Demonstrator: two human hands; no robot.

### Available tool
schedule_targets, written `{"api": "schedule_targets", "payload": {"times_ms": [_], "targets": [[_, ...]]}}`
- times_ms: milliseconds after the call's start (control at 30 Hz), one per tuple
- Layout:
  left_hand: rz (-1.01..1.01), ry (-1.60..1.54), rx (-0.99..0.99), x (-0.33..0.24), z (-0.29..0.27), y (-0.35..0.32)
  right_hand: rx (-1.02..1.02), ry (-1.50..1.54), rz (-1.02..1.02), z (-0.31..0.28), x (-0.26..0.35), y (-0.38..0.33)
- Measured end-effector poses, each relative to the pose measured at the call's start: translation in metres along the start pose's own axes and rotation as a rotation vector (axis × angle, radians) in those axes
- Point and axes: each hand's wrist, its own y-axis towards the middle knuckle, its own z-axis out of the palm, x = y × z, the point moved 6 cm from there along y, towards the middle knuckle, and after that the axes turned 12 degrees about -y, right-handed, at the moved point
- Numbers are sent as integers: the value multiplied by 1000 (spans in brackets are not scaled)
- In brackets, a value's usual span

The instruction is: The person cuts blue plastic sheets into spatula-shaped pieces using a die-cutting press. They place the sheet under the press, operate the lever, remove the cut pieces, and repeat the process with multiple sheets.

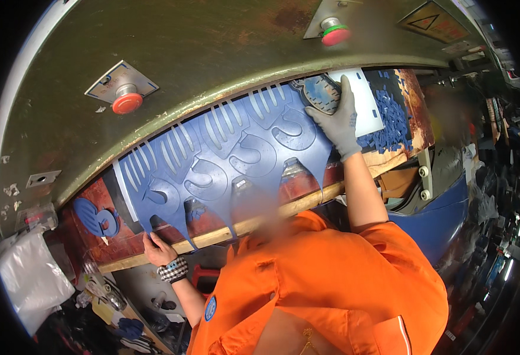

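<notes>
A blue sheet [212,173] lies across the press bed, cut with rows of slots and curved, hooked outlines. Its near edge hangs in pointed strips. My bare left hand [160,251] pinches the sheet's near left corner. At the sheet's far right end, my right hand [341,116], in a grey glove, grips a dark-rimmed cutting die [319,93]. The thumb lies along the die's near side and the fingers reach over its right side. Part of the die is hidden by the glove.
The green press head [224,47] overhangs the far side, with two red push buttons [127,102]. Small blue offcuts [385,121] pile beside a white board [366,106]. Cut blue pieces [96,217] rest at the left. A wooden strip [212,236] edges the bed; plastic bags [35,278] hang left.
</notes>
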Motion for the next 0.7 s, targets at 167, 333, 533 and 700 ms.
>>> {"api": "schedule_targets", "payload": {"times_ms": [167,333,533,700], "targets": [[27,-32,-89,2,2,-4,-94,-48,212,-30,10,-13],[39,-96,-126,4,8,-2,-570,-183,-196,-94,101,10],[107,-120,-158,2,11,2,-634,-140,-127,-100,131,0],[137,-70,-144,-3,7,3,-547,-88,-137,-96,108,-17]]}}
